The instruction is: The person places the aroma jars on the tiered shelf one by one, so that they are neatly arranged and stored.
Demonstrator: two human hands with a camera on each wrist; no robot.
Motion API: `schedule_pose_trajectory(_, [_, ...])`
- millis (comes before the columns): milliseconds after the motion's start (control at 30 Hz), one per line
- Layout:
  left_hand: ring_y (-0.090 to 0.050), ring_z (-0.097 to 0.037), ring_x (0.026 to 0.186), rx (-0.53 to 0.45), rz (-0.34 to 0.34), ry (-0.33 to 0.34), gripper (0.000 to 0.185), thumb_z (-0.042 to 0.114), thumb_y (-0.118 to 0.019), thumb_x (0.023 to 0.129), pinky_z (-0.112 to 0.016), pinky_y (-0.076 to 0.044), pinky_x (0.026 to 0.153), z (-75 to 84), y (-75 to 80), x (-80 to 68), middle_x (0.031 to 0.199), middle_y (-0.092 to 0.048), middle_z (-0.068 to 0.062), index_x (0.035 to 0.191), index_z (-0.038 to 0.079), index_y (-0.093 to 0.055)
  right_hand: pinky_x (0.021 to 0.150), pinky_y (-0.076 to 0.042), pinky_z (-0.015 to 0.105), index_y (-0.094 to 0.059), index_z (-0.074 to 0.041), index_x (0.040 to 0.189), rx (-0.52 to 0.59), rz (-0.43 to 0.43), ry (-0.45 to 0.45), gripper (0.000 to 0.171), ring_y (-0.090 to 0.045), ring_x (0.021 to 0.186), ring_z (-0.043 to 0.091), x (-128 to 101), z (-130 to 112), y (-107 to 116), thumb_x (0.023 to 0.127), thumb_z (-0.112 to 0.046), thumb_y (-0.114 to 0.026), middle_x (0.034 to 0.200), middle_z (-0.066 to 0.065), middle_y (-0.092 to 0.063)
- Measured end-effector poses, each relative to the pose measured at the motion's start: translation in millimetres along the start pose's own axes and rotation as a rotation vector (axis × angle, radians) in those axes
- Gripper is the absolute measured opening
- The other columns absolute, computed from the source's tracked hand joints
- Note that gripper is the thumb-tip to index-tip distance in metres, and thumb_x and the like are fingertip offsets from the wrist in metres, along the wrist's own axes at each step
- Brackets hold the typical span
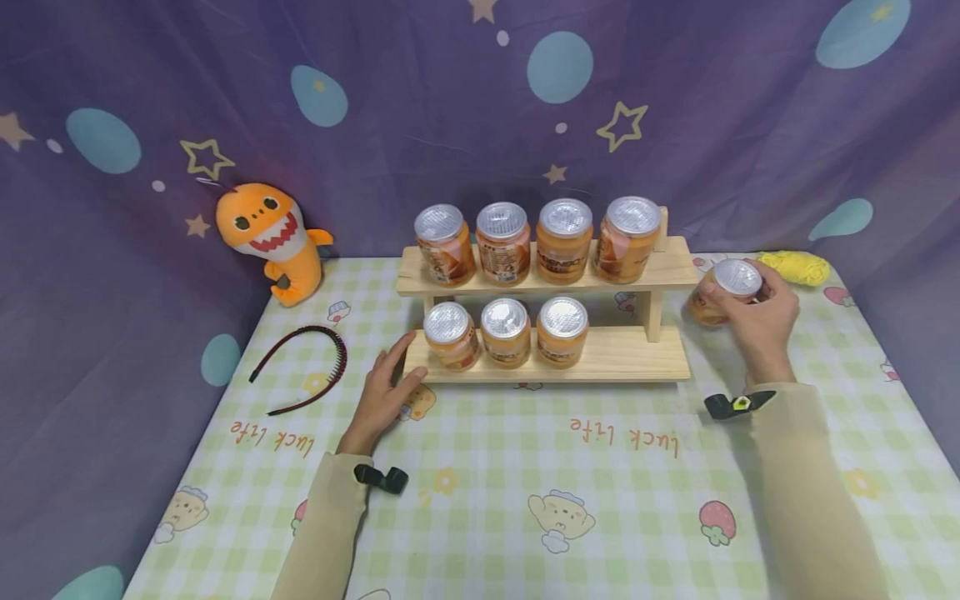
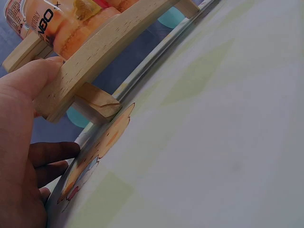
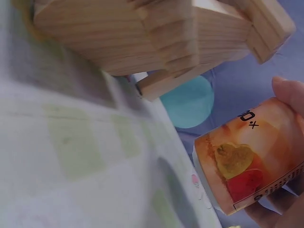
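Observation:
A two-tier wooden shelf stands on the table with clear-lidded jars of orange contents on both tiers. My left hand is at the lower tier's left end. In the left wrist view, its thumb lies over the end of the wooden board, while the lower fingers hang beneath, close to the cloth. To the right of the shelf, my right hand grips an orange-labelled jar round its side, lid up. The right wrist view shows that jar with its lower edge close over the cloth.
Four jars, including the rightmost one, line the upper tier; three, including a left one, stand below. An orange shark plush and a dark toothed headband are at left. Something yellow lies behind my right hand.

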State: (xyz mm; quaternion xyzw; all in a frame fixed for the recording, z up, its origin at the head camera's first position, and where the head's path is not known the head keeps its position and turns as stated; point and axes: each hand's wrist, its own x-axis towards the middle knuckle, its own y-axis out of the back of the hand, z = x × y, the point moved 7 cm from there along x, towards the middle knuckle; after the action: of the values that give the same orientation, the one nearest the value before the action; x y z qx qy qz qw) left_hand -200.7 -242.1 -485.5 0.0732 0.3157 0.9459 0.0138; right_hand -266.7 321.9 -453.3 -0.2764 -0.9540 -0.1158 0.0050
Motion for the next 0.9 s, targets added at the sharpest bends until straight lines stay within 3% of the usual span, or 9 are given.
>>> schedule_pose_trajectory(100, [-0.035,-0.036,0.15,-0.001,0.001,-0.001,0.065,0.027,-0.065,0.097,-0.055,-0.005,0.13,0.6,0.3,-0.5,0.159,-0.043,-0.012,0.156,0.021,-0.038,0.086,-0.046,0.008,-0.061,-0.019,0.137,0.001,0.002,0.004,0.069,-0.056,0.11,0.001,-1.9,-4.9,4.3,0.074,-0.022,-0.089,0.121,-0.013,-0.062])
schedule_pose_trajectory(433, [-0.035,-0.036,0.15,0.004,-0.001,0.002,0.066,0.028,-0.065,0.097,-0.055,-0.005,0.13,0.9,0.0,-0.4,0.159,-0.043,-0.012,0.156,0.021,-0.037,0.079,-0.046,0.007,-0.069,-0.016,0.127,0.002,0.073,0.134,0.061,-0.059,0.098,-0.004,-8.9,-25.5,22.3,0.07,-0.017,-0.091,0.105,-0.022,-0.062])
schedule_pose_trajectory(700, [-0.035,-0.036,0.15,0.004,0.0,0.004,0.066,0.028,-0.065,0.097,-0.055,-0.005,0.13,0.3,-0.7,-0.4,0.159,-0.043,-0.011,0.156,0.022,-0.037,0.078,-0.047,0.008,-0.07,-0.018,0.124,0.019,0.082,0.108,0.059,-0.06,0.096,-0.004,-16.7,-36.7,34.3,0.069,-0.014,-0.091,0.104,-0.022,-0.063])
schedule_pose_trajectory(900, [-0.035,-0.036,0.15,0.006,-0.004,0.01,0.066,0.028,-0.065,0.097,-0.054,-0.005,0.13,0.6,-0.8,-0.3,0.159,-0.042,-0.012,0.156,0.021,-0.037,0.073,-0.049,0.011,-0.074,-0.011,0.117,0.09,0.103,0.177,0.056,-0.064,0.088,-0.001,-23.4,-51.8,42.9,0.065,-0.004,-0.091,0.099,-0.016,-0.068])
